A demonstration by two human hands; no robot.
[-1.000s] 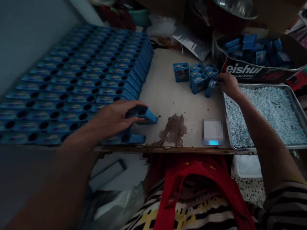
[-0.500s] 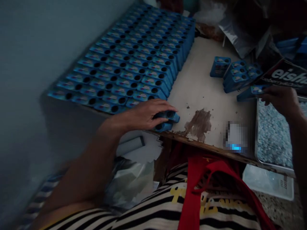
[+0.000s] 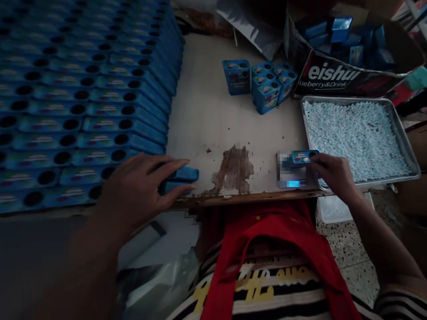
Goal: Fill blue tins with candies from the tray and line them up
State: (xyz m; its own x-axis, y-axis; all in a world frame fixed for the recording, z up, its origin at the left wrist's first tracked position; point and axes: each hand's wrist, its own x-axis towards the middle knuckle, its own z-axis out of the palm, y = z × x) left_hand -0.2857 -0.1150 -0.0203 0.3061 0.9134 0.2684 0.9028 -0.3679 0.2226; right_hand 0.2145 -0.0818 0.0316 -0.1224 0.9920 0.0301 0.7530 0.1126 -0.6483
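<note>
My left hand is closed around small blue boxes at the near end of the rows, thumb and fingers on either side of them. Much of these boxes is hidden under the palm. In my right hand a small blue box is pinched at its right end, its printed top with a dark round hole facing up. It is over or on a small device with a lit blue display, which is pixelated; I cannot tell if they touch. Just right of that hand lies a metal tray of pale blue pellets.
Dense rows of blue boxes cover the table's left side. Several more boxes stand farther back. Behind the tray, an open printed carton holds blue boxes. The table's front edge is worn, near my red apron.
The view has swung right. My right hand has brought its box from near the standing boxes down to the device. My left hand stays around boxes at the row's end.
</note>
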